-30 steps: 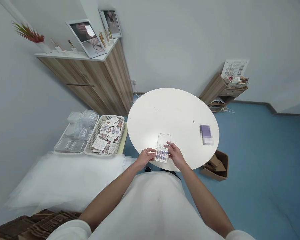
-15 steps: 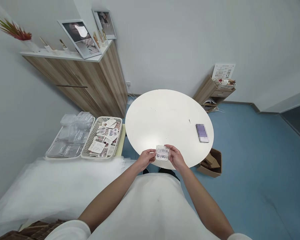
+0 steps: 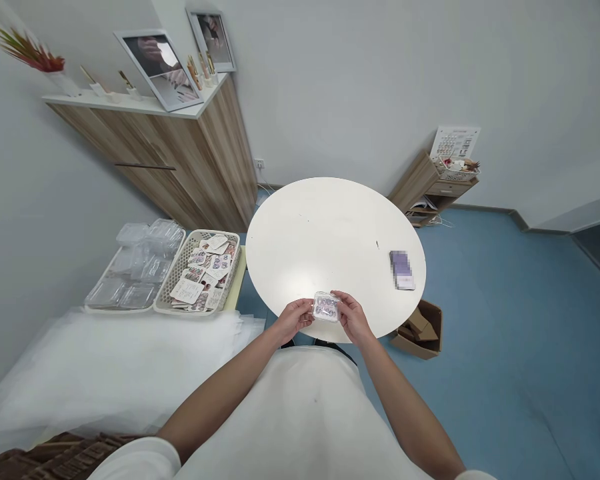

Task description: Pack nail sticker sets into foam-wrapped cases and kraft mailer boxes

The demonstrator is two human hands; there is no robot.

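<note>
A small clear plastic box with rows of purple-tinted press-on nails inside is held just above the near edge of the white oval table. My left hand grips the box's left edge between thumb and fingers. On the opposite edge, my right hand pinches it near the upper right corner. The box faces up toward me and looks closed. A purple pack, partly blurred out, lies on the table's right side.
To the left stand a basket of nail cards and a tray of clear plastic boxes. White translucent sheets are piled nearer me. A cardboard box sits on the floor at right. A wooden cabinet stands behind.
Both hands keep their hold on the box. Its face has tilted slightly, so the nails show more clearly. My view has shifted a little.
</note>
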